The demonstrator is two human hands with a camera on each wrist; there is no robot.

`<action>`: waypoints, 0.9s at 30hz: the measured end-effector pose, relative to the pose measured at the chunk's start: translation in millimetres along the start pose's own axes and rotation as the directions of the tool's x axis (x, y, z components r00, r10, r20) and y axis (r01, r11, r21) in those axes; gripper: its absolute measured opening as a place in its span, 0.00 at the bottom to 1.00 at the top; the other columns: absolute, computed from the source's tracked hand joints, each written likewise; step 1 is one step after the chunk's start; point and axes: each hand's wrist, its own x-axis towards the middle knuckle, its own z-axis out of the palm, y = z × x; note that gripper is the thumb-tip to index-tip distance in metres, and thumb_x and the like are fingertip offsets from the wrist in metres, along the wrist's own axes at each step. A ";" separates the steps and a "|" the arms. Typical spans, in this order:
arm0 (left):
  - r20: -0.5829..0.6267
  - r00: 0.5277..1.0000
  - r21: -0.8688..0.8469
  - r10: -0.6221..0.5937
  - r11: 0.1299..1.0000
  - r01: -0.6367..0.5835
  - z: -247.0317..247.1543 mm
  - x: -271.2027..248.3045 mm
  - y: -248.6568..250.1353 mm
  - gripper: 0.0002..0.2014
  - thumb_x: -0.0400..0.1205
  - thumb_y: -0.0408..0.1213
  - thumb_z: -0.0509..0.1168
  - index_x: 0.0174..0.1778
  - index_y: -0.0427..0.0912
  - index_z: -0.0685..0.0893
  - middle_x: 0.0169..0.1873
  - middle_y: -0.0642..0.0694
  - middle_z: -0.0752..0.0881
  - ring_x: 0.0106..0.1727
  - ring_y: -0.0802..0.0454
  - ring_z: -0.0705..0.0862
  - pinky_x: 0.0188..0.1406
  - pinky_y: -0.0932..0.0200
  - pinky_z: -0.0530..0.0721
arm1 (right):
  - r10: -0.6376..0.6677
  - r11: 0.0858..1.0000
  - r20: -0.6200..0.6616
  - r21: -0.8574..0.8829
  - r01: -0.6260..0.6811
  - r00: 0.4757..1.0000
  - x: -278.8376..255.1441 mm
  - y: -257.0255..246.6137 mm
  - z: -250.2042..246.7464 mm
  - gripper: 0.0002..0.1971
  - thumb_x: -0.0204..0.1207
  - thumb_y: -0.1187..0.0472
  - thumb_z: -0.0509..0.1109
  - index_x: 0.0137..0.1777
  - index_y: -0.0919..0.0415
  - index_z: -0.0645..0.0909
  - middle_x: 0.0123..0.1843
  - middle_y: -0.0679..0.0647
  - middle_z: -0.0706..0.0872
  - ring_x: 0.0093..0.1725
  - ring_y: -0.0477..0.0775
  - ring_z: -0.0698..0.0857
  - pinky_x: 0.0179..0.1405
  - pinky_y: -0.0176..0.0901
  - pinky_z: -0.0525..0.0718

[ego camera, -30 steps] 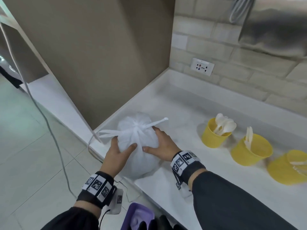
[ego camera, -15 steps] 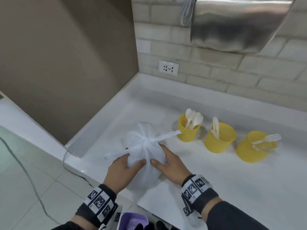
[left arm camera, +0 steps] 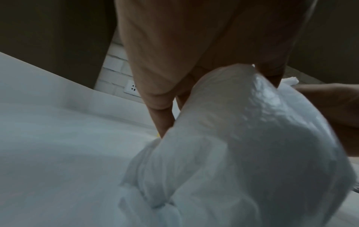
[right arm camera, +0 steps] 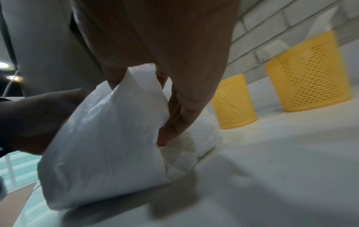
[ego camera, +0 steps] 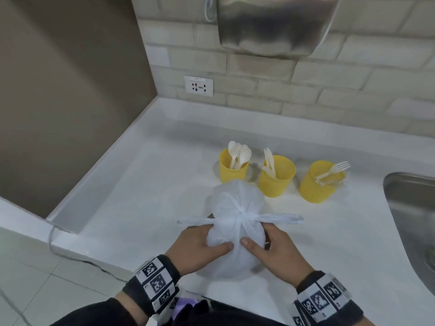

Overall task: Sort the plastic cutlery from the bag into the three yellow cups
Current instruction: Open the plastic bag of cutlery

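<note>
A knotted white plastic bag (ego camera: 235, 208) sits on the white counter (ego camera: 141, 184), just in front of the left and middle cups. My left hand (ego camera: 197, 245) grips its left side and my right hand (ego camera: 275, 250) its right side, with both thumbs on the near face. Three yellow mesh cups stand in a row behind it: the left cup (ego camera: 233, 170) holds spoons, the middle cup (ego camera: 276, 182) knives, the right cup (ego camera: 317, 187) forks. The left wrist view shows my fingers (left arm camera: 161, 110) curled round the bag (left arm camera: 252, 153). In the right wrist view the bag (right arm camera: 108, 145) is bunched under my fingers (right arm camera: 174, 126). What the bag holds is hidden.
A steel sink (ego camera: 414, 222) opens at the right edge of the counter. On the brick wall behind are a socket (ego camera: 198, 85) and a steel dispenser (ego camera: 275, 22). A brown panel (ego camera: 70, 90) bounds the counter on the left. The floor drops off in front.
Both hands have moved the bag right along the counter, from near the left corner to just in front of the cups. The grip on it is the same.
</note>
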 end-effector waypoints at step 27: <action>0.083 0.943 0.495 0.323 0.808 -0.320 -18.1 81.3 71.7 0.08 0.84 0.50 0.71 0.52 0.53 0.90 0.52 0.53 0.84 0.54 0.52 0.85 0.55 0.54 0.83 | -0.239 0.787 -0.103 -0.603 0.130 0.966 24.7 -3.2 -25.9 0.02 0.82 0.54 0.65 0.48 0.46 0.78 0.44 0.42 0.77 0.47 0.52 0.77 0.46 0.58 0.83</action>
